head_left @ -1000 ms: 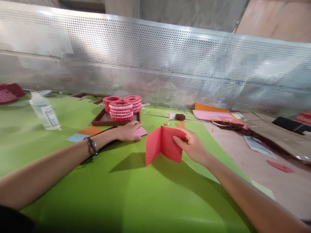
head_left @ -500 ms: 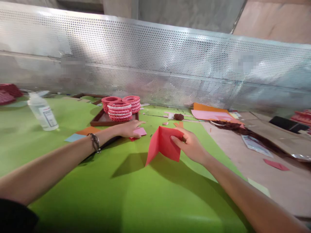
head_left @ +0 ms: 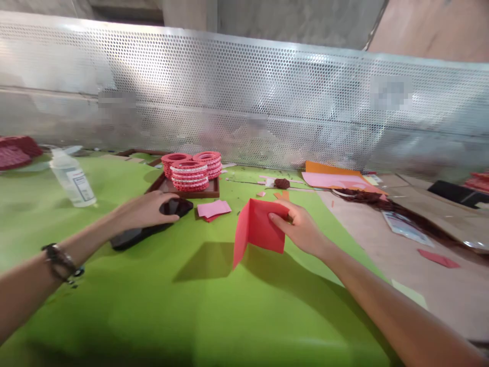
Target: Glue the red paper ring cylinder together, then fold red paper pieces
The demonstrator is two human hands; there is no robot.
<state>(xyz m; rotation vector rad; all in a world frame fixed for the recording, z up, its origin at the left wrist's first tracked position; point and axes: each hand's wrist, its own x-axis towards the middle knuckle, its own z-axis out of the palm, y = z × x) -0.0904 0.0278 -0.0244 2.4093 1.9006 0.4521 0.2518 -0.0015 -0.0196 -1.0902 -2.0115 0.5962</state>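
Observation:
A folded red card, half open, is held above the green table by my right hand, thumb on its inner face and fingers behind. My left hand rests over a long black object, fingers spread around its dark, rounded far end; whether they press on it is hard to tell. Just right of that end lie small pink paper pieces with a red one under them.
A brown tray holds stacked red and pink rings. Left stands a clear bottle. Orange and pink sheets, brown twisted cord and a plastic packet lie right. A perforated metal panel stands behind.
My left hand has moved left, off the small pink papers, to the black object. The red card stays in my right hand, its left flap swung slightly.

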